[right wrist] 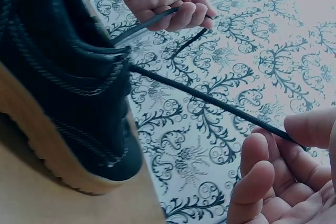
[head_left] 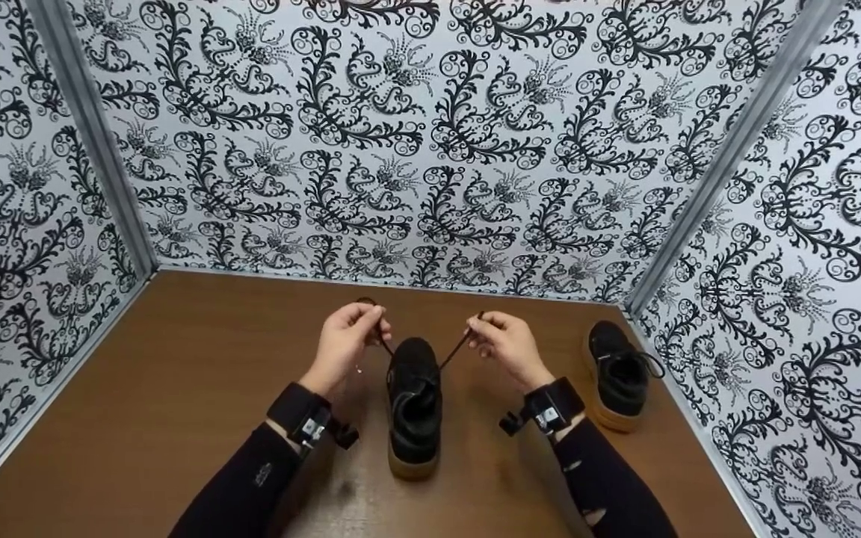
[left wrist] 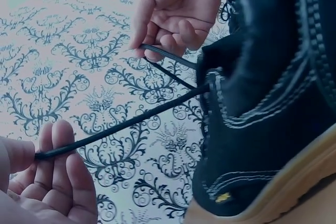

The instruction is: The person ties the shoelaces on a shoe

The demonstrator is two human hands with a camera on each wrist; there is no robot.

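Observation:
A black shoe (head_left: 414,403) with a tan sole stands on the brown table between the two hands, its toe pointing away. To its left, the left hand (head_left: 346,340) pinches one end of the black shoelace (left wrist: 126,124) between thumb and fingers. On the other side, the right hand (head_left: 507,344) pinches the opposite lace end (right wrist: 210,99). Both laces run taut and slanting from the shoe's lacing out to the fingers, above the table. In the left wrist view, white stitching shows along the shoe's side (left wrist: 262,124). The lacing itself is mostly hidden by the shoe's collar.
A second black shoe (head_left: 621,388) with a tan sole stands at the right of the brown table (head_left: 199,388), a lace loop sticking out on its right. Patterned black-and-white walls (head_left: 371,149) enclose the table at the back and sides.

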